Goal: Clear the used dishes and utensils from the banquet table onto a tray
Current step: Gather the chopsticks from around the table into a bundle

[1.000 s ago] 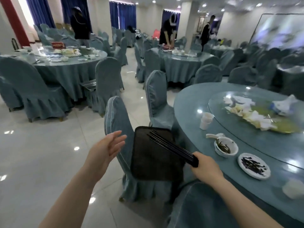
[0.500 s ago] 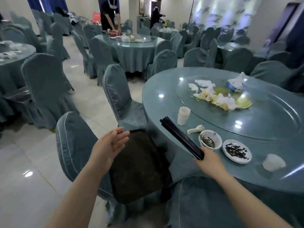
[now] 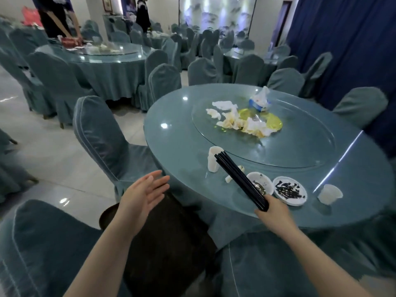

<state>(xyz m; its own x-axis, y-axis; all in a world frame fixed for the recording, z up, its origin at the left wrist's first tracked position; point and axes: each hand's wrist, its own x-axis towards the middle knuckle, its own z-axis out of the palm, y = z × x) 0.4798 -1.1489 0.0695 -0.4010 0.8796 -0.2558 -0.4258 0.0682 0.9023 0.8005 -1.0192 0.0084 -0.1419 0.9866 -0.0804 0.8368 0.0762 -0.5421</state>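
a: chopsticks (image 3: 240, 180), a black bundle, are gripped at their near end by the right hand (image 3: 273, 213), fingers curled round them. the free ends fan out over the surface (image 3: 188, 133), above the white cup (image 3: 214, 159). left hand (image 3: 142, 197) is flat, fingers straight, holding nothing, hovering over the dark tray (image 3: 171, 243).

b: where does the tray sit?

a: low, between two covered chairs (image 3: 107, 142), beside the surface's edge. exact support cannot be told; the left arm hides part of it.

b: risks?

a: judgement only. 1) bundle is held at one end, so the sticks may splay or one may slip out on the swing toward the tray. 2) the far tips are close over the cup and the spoon (image 3: 233, 174); a low sweep could knock the cup over. 3) if the tray rests on a soft seat, it may tip as load goes on one side.

b: what is still on the surface?

a: small bowl (image 3: 260, 183) with scraps, just beside it a plate (image 3: 290, 190) with dark residue, a second cup (image 3: 330, 194) to the right, crumpled napkins (image 3: 235, 118) and a tissue pack (image 3: 260, 100) on the glass turntable (image 3: 300, 146).

b: note for bowl and plate?

a: both look wet inside; tilting them could spill onto the cloth.
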